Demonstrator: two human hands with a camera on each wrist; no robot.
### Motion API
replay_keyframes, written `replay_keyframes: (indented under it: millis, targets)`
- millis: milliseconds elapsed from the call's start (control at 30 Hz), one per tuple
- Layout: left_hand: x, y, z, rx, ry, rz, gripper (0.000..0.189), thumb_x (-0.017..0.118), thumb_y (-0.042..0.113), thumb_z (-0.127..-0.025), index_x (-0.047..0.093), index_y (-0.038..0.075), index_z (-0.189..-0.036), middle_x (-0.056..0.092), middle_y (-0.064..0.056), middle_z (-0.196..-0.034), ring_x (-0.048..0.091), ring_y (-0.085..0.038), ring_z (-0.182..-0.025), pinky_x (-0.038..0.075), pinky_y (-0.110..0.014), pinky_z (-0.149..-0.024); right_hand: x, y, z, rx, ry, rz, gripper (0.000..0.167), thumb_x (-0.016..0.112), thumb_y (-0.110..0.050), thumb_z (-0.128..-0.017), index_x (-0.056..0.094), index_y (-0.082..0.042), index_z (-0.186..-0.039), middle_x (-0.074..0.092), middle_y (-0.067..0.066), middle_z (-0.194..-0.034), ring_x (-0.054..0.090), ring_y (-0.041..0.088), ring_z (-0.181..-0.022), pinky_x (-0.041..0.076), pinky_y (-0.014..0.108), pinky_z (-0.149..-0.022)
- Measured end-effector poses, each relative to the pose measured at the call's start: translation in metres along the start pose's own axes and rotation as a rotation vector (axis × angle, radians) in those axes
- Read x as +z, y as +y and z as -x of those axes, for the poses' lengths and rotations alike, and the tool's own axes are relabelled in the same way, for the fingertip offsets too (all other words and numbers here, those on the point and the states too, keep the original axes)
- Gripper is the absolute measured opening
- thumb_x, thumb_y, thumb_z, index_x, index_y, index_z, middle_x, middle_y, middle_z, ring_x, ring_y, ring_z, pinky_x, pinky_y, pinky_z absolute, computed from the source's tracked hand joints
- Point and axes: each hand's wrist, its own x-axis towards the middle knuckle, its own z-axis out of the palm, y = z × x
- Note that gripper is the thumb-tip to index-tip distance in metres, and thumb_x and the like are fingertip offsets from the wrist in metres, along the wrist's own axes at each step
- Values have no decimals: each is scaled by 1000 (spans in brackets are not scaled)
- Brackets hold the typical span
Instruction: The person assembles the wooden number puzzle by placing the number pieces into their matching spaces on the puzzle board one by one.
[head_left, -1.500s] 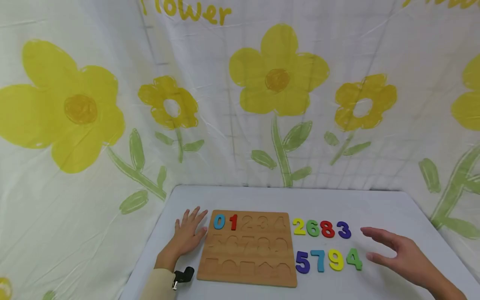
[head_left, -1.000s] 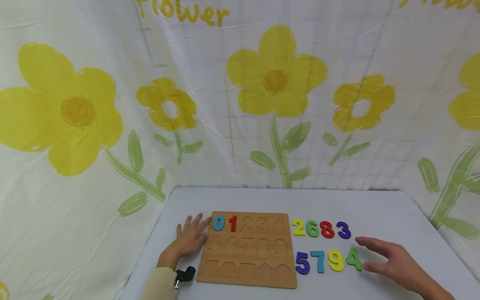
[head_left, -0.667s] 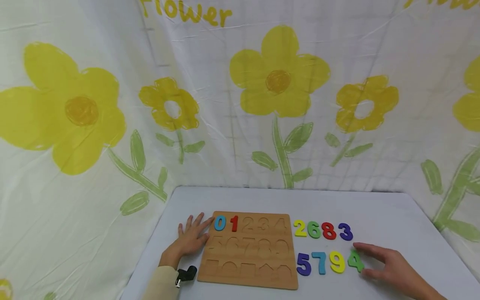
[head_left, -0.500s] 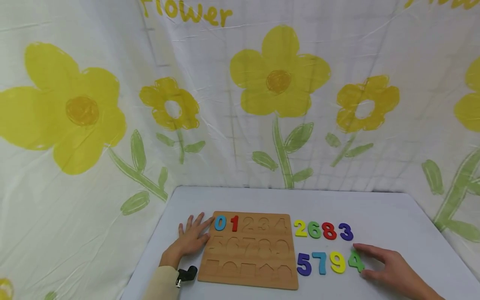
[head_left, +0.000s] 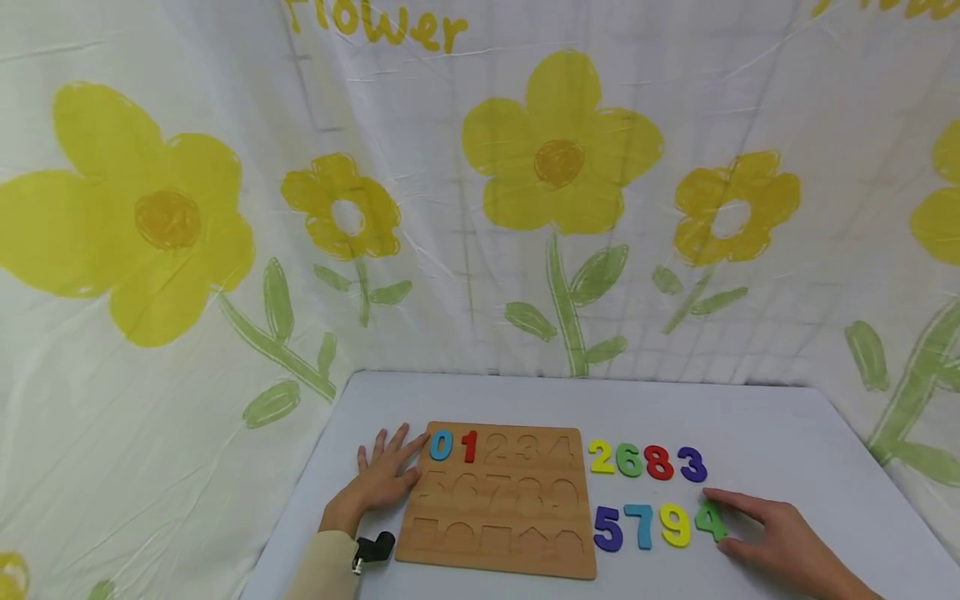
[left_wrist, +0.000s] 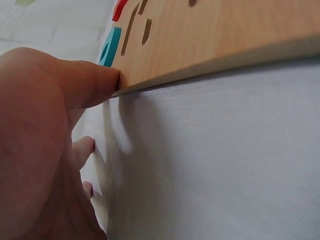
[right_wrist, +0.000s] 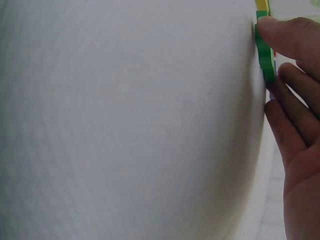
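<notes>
A wooden number board [head_left: 495, 504] lies on the white table, with the blue 0 [head_left: 441, 445] and red 1 [head_left: 468, 447] in its top row. My left hand [head_left: 378, 479] rests spread at the board's left edge; in the left wrist view a fingertip touches the corner by the blue 0 [left_wrist: 111, 46]. Right of the board, my right hand [head_left: 776, 537] pinches the green number 4 [head_left: 709, 522] between thumb and fingers. In the right wrist view, the thumb lies on the upper end of the green 4 [right_wrist: 265, 47], close over the table.
The yellow 2 [head_left: 601, 457], green 6 [head_left: 628, 460], red 8 [head_left: 659, 462] and purple 3 [head_left: 692, 464] form an upper row. Below stand the purple 5 [head_left: 608, 529], blue 7 [head_left: 640, 526] and yellow 9 [head_left: 676, 525]. A flowered curtain [head_left: 450, 333] hangs behind the table.
My right hand has come in from the right and down to the green 4, which has turned slightly. My left hand has shifted a little toward the board, a finger now at its corner.
</notes>
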Motion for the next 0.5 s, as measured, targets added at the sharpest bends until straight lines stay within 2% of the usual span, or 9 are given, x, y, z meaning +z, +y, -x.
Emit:
replay_keyframes:
  millis: [167,267,400,500]
  targets:
    - [1,0,0,5,11,-4,58,63,24,-108,51,19,-165,25,-25,-180,3,-61,-165,-5,-88,-121,-1,-2,-1,-2,0,-18,66,98,-35,-79,77,-13,-137,79,6,-135,66,-8,-118,62,23,-91]
    - [1,0,0,7,12,-1,58,62,25,-109,51,19,-165,25,-26,-179,3,-62,-165,-6,-88,-121,-2,-5,-1,31,1,-13,66,98,-36,-79,77,-15,-138,79,5,-135,72,4,-120,64,27,-92]
    - [2,0,1,5,8,4,57,62,26,-109,51,18,-165,24,-26,-180,2,-61,-165,-7,-87,-121,-8,-15,1,75,7,-4,68,97,-34,-80,74,-14,-141,77,8,-138,74,34,-125,66,42,-94]
    - [2,-1,2,1,9,9,58,62,26,-109,51,18,-165,23,-26,-180,1,-61,-165,-8,-87,-122,-12,-26,3,73,45,-4,68,97,-33,-81,74,-13,-142,77,9,-138,73,40,-126,67,43,-92]
